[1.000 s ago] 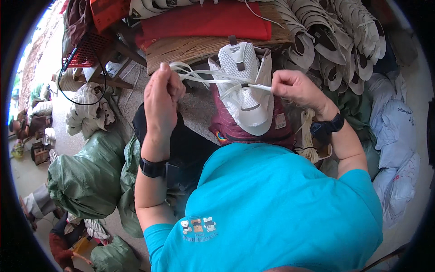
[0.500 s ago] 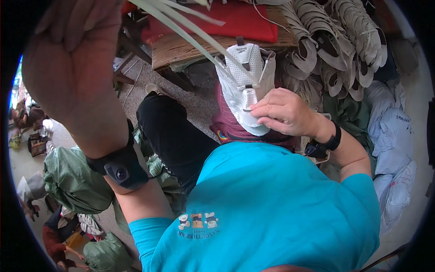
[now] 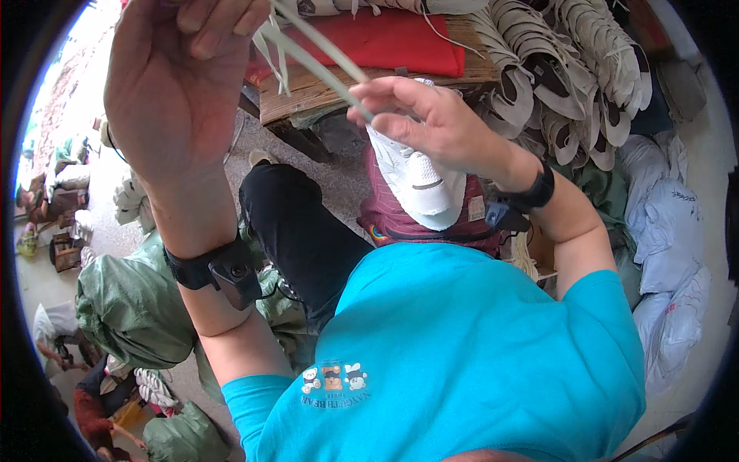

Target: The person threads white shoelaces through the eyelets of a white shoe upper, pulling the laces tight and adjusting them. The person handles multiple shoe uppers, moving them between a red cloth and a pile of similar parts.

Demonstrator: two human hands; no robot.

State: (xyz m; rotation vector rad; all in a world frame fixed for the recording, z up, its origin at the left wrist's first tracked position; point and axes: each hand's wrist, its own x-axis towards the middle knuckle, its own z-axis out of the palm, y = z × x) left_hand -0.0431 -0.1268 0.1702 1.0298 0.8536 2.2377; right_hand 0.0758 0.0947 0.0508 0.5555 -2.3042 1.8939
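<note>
A white shoe upper rests on the maroon striped cloth over my lap, its toe toward me. My right hand is above its tongue, hiding much of it, with the fingers curved round pale flat shoelaces. They run taut and slightly blurred up to the left. At the upper left, palm showing, is my raised left hand; its fingers are curled beside the laces' upper part, and the frame edge cuts off some of the grip. Loose lace ends dangle between the hands.
A wooden bench with red cloth stands ahead. Stacked pale shoe uppers hang at the right, above white sacks. Green sacks lie at the left. Another person's arm shows at lower left.
My right hand has left the shoe's toe area and moved up and forward onto the laces. My left hand has shifted right, and the laces now run to my right hand.
</note>
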